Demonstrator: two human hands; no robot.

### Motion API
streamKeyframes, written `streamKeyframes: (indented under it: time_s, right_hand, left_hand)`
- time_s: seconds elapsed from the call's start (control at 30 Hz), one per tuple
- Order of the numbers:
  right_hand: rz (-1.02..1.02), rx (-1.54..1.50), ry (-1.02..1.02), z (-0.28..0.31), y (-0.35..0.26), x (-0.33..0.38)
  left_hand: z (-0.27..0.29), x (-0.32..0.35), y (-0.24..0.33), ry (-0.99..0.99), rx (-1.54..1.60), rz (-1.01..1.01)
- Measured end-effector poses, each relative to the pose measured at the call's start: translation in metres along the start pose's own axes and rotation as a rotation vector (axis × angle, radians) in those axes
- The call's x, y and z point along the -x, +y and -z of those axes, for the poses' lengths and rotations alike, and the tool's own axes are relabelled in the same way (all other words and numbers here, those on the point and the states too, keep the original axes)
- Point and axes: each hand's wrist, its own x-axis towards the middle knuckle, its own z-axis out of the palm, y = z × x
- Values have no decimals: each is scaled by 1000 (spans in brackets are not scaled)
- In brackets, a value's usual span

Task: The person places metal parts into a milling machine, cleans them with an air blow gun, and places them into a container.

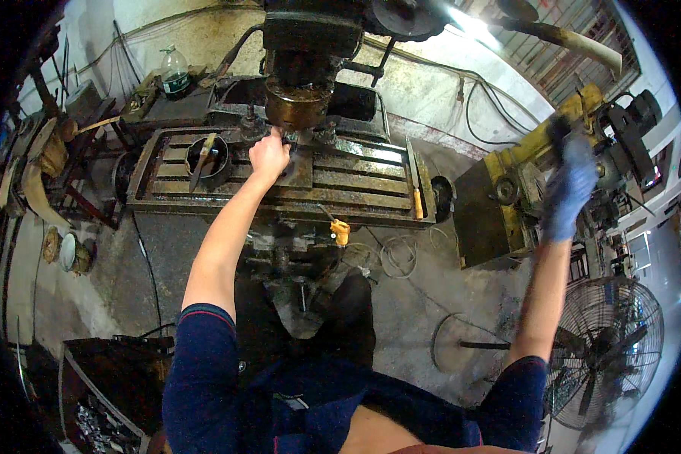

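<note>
The person stood over a milling machine, both arms stretched forward. The left hand was bare and curled closed at the back of the slotted machine table, fingers bent around something small right under the brass-coloured spindle head; what it gripped could not be made out. The right hand, in a blue glove, was raised well off to the right beside a yellow machine and blurred, so whether it was open or closed could not be told.

On the left part of the table sat a dark round container, with a flat bar leaning across its rim; its contents were too dark to see. A file with an orange handle lay along the table's right end. Behind the machine a clear plastic bottle stood upright, part filled with dark liquid. Low at the left, a dark open bin held pale metal scraps. A floor fan stood at the right.
</note>
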Motion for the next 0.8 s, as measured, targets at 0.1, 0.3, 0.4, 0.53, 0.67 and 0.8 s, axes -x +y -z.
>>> streamKeyframes:
  time_s: [0.1,0.3,0.4,0.53,0.67,0.8]
  right_hand:
    - [81,-978,25,4,-62,-92]
    - [-159,-1091,145,-8,-75,-78]
    - [-107,-1018,161,-23,-68,-20]
    - [-12,-1043,126,-39,-79,12]
    - [36,-968,160,-50,-80,39]
    - [-11,-990,265,-53,-70,50]
  left_hand:
    - [-4,-4,9,-24,23,2]
    - [-6,-4,3,-16,10,23]
    - [-5,-2,0,-4,16,24]
    - [-5,0,-4,1,4,39]
    - [-7,-2,0,-10,24,36]
    - [-4,-7,2,-87,35,23]
